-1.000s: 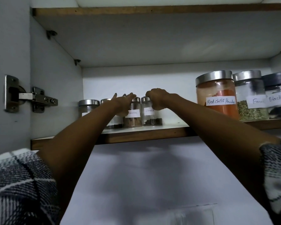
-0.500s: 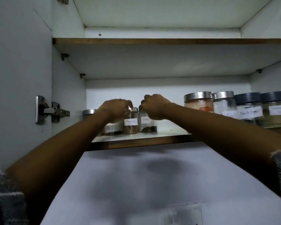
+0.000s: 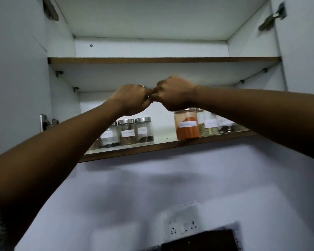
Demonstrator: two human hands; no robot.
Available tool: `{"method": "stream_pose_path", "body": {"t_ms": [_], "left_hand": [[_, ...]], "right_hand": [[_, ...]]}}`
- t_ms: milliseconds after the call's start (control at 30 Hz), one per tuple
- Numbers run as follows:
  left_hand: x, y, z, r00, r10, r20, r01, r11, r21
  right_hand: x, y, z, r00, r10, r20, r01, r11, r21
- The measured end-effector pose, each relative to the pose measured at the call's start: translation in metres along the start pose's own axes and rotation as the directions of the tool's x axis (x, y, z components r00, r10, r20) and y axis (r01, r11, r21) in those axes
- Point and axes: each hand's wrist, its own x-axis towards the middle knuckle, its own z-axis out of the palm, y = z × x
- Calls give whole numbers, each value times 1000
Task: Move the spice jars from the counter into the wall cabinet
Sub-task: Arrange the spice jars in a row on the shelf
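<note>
Small glass spice jars with steel lids stand in a row on the lower shelf [image 3: 127, 151] of the open wall cabinet: one at the right end [image 3: 144, 129], a second [image 3: 127, 132] beside it, a third [image 3: 109, 137] partly behind my left forearm. Larger jars stand to the right, led by a red chilli powder jar [image 3: 187, 126]. My left hand [image 3: 132, 99] and my right hand [image 3: 172, 96] hover above the jars, fingers curled, knuckles nearly touching each other. Neither hand holds a jar.
An upper shelf [image 3: 163, 60] spans the cabinet above my hands. Open cabinet doors stand at both sides, with a hinge [image 3: 47, 122] on the left. Below the cabinet a white wall carries a socket plate [image 3: 182, 226]; a dark object [image 3: 198, 240] shows at the bottom edge.
Both hands have lifted off the small jars and drawn back, now above them with fingers curled. The view has tilted, showing more of the cabinet's top and the wall below.
</note>
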Motion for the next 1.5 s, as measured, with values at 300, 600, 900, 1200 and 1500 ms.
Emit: {"method": "stream_pose_path", "body": {"t_ms": [300,600,900,1200,1500], "left_hand": [[45,47,-15,999,-39,-16,40,999,8],[81,88,22,966,-153,210,168,984,-53],[98,101,44,950,-151,274,187,976,-110],[103,108,53,951,-134,279,183,971,-156],[99,100,55,962,-121,245,184,950,-254]], "right_hand": [[-56,60,5,978,197,60,-205,965,162],[-117,99,71,886,300,353,-451,731,512],[-125,90,114,880,305,365,-473,638,608],[-129,77,127,883,327,335,-468,586,661],[-127,74,128,882,364,298,-459,524,717]]}}
